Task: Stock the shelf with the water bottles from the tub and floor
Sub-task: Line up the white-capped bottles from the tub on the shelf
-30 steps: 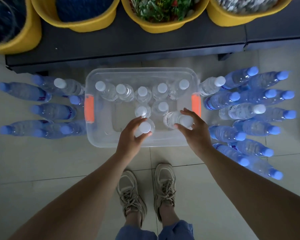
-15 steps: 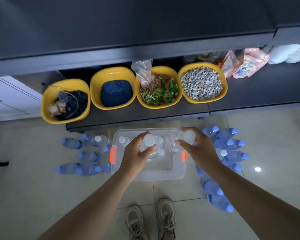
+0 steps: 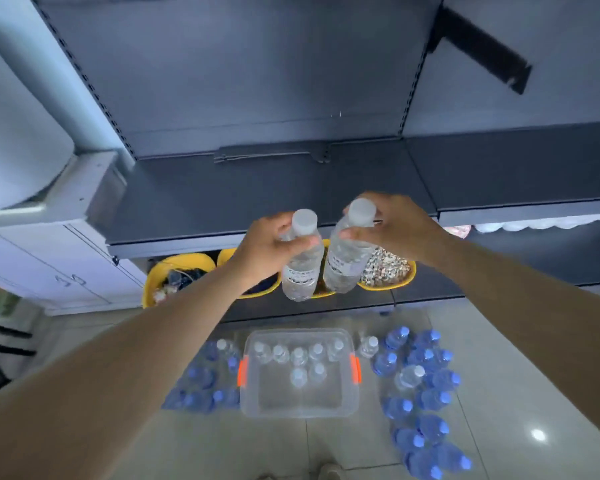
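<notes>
Head view | left hand (image 3: 264, 252) grips left bottle (image 3: 300, 265) | right hand (image 3: 400, 226) grips right bottle (image 3: 349, 261)

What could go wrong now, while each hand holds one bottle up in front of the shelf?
1. The left hand and right hand grip their white-capped bottles only near the neck, so one may slip.
2. The two bottles hang close together and could knock.
3. A dropped bottle might land in the clear tub below.
</notes>
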Tool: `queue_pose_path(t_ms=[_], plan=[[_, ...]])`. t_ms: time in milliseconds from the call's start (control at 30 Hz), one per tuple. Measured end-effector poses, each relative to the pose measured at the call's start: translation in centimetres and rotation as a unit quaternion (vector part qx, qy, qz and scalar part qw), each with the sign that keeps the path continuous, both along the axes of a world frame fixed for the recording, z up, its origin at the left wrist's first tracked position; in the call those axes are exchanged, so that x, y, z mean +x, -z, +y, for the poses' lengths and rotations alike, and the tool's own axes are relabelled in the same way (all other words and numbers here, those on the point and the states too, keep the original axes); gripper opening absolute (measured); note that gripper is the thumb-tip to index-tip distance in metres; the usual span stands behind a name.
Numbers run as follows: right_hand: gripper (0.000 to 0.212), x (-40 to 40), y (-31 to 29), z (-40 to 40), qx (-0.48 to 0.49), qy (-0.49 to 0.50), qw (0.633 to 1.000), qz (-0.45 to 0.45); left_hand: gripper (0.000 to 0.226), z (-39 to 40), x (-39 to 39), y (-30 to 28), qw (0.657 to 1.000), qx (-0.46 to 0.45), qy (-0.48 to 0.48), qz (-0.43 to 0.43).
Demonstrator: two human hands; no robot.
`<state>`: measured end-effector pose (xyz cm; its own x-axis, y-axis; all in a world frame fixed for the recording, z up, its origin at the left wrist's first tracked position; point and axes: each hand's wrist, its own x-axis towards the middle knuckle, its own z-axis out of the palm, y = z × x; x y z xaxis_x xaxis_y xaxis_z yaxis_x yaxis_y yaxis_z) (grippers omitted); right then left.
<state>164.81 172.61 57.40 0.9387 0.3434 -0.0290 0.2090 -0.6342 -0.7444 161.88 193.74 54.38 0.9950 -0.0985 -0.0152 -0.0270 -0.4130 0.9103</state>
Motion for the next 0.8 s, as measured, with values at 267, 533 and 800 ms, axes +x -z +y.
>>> queue_pose_path(t_ms=[267,533,800], plan=[[0.034,1.4,-16.7,-0.2,-0.032,-0.025,0.993,-0.108,0.032,-0.6,1.5,-16.5,0.996,0.042,0.003,-0.082],[0.037,2.4,-34.1,-1.2,-0.015,-0.072,0.99,-0.123,0.019,-1.6,2.2,-32.7,0.989,0.031,-0.009,-0.148],[0.026,7.4,-43.5,-0.7,0.056,0.007,0.982,-0.178,0.009,-1.3,5.5,-44.3,0.988,-0.037,-0.031,-0.144]])
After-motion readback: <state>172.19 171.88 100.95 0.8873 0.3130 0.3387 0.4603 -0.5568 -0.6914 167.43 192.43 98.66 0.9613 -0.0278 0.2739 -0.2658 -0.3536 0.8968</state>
